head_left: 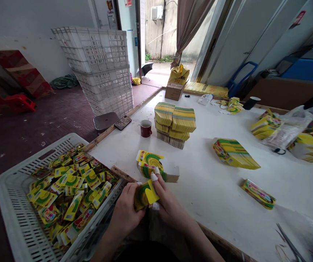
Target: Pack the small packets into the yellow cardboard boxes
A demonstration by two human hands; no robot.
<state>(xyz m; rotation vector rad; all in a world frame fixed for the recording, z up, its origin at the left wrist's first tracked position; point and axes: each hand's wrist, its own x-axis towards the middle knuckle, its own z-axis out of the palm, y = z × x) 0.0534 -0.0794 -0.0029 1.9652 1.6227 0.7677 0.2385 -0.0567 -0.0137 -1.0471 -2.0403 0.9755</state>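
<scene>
My left hand [125,211] and my right hand [168,205] are both closed on one small yellow and green carton [145,194], held just over the near edge of the white table [222,203]. White tape wraps the fingertips of my right hand. Just beyond my hands a short pile of flat yellow and green cartons [153,165] lies on the table. At my left a white plastic crate [16,214] holds several folded cartons of the same kind [69,189].
A tall stack of flat cartons [174,123], a dark red mug [145,128] and a phone [122,122] sit farther back. More carton bundles [234,153] lie to the right, with scissors [289,243] at the near right. Stacked white crates [101,69] stand on the floor.
</scene>
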